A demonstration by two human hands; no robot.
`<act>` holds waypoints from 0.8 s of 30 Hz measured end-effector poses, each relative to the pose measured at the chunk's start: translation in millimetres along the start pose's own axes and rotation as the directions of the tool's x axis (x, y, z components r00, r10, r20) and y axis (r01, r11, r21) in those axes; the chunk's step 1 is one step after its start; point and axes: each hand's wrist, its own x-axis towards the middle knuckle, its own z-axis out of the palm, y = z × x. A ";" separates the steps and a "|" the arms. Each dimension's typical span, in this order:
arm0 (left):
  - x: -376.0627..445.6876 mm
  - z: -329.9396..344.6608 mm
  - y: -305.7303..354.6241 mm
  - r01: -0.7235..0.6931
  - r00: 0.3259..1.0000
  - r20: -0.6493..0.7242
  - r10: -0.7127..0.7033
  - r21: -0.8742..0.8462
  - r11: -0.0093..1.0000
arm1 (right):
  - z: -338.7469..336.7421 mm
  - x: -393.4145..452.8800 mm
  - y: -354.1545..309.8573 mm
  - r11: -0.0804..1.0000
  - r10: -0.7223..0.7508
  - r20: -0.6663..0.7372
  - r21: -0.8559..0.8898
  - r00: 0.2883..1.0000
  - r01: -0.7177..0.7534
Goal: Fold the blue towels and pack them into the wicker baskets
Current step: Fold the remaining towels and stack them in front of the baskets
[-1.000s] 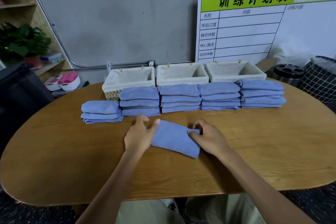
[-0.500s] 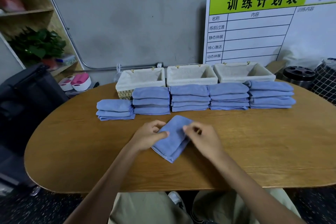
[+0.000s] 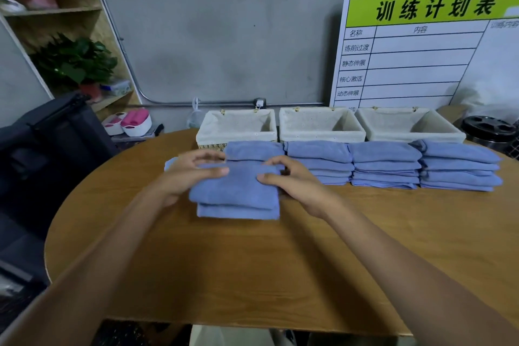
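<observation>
Folded towel point(image 3: 234, 191) gripped at both ends by hands point(image 3: 185, 174).

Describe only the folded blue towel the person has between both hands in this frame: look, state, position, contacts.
The folded blue towel is soft, plush-looking cloth, folded into a thick, roughly square bundle with two layered edges showing toward the camera. It lies level over the wooden table, in front of the stacked towels; whether it rests on the table is unclear. The left hand grips its left side, thumb on top; the right hand holds its right edge with curled fingers.
</observation>
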 end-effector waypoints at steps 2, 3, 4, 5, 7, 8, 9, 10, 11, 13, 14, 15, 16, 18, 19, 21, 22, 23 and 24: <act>16.5 -33.6 -3.6 0.022 0.995 -0.094 -0.022 -0.009 1.000 | 24.5 28.9 -18.5 0.999 -0.048 -0.066 -0.019 0.997 0.047; 25.7 -49.2 -6.2 0.045 0.990 -0.136 -0.047 -0.014 0.999 | 36.0 44.1 -26.6 0.995 -0.087 -0.099 -0.064 0.991 0.081; 34.9 -62.7 -7.8 0.072 0.984 -0.162 -0.074 -0.018 0.997 | 46.4 60.4 -33.4 0.984 -0.139 -0.130 -0.129 0.982 0.122; 44.7 -74.7 -10.6 0.097 0.979 -0.179 -0.098 -0.016 0.995 | 56.8 75.0 -40.3 0.964 -0.197 -0.157 -0.208 0.968 0.163; 66.4 -93.8 -20.1 0.124 0.972 -0.202 -0.122 -0.004 0.992 | 75.5 101.1 -48.5 0.901 -0.307 -0.173 -0.368 0.936 0.228; 77.3 -101.6 -25.6 0.131 0.970 -0.208 -0.126 0.012 0.991 | 83.4 113.7 -50.1 0.871 -0.334 -0.161 -0.429 0.929 0.239; 87.7 -108.4 -31.7 0.142 0.970 -0.206 -0.131 0.040 0.989 | 90.3 124.7 -50.4 0.843 -0.342 -0.140 -0.484 0.929 0.237; 97.6 -113.1 -37.7 0.156 0.970 -0.199 -0.139 0.074 0.985 | 95.8 134.1 -49.2 0.807 -0.341 -0.116 -0.545 0.933 0.227; 107.6 -116.3 -45.1 0.170 0.971 -0.186 -0.147 0.113 0.979 | 100.4 141.7 -46.4 0.759 -0.343 -0.093 -0.614 0.935 0.217; 121.0 -115.4 -59.5 0.183 0.976 -0.153 -0.153 0.209 0.961 | 107.8 150.9 -38.4 0.600 -0.341 -0.038 -0.778 0.939 0.186; 125.7 -111.8 -67.1 0.181 0.979 -0.144 -0.147 0.261 0.948 | 111.5 152.5 -35.0 0.472 -0.335 -0.001 -0.865 0.942 0.167; 130.5 -108.3 -76.1 0.170 0.981 -0.145 -0.131 0.302 0.938 | 115.1 152.2 -32.2 0.335 -0.329 0.038 -0.929 0.944 0.154; 134.1 -104.3 -83.8 0.154 0.982 -0.157 -0.106 0.329 0.932 | 117.6 151.7 -29.2 0.228 -0.330 0.065 -0.963 0.942 0.146; 136.9 -99.2 -96.0 0.122 0.981 -0.187 -0.055 0.366 0.922 | 119.9 154.7 -22.1 0.132 -0.341 0.073 -0.983 0.937 0.125; 137.0 -98.1 -101.4 0.121 0.980 -0.192 -0.049 0.382 0.916 | 120.5 156.4 -19.2 0.121 -0.351 0.067 -0.986 0.934 0.116; 132.6 -94.0 -105.4 0.140 0.980 -0.187 -0.072 0.383 0.913 | 121.3 158.1 -13.0 0.122 -0.387 0.055 -0.986 0.921 0.110; 128.8 -91.7 -103.9 0.144 0.979 -0.191 -0.076 0.373 0.917 | 122.3 157.4 -11.4 0.126 -0.393 0.056 -0.986 0.918 0.114; 126.2 -89.9 -100.7 0.142 0.979 -0.188 -0.075 0.375 0.916 | 122.7 155.4 -10.7 0.139 -0.392 0.054 -0.983 0.918 0.117; 123.4 -89.0 -96.6 0.134 0.982 -0.178 -0.067 0.396 0.908 | 122.3 153.0 -10.8 0.158 -0.385 0.053 -0.980 0.922 0.123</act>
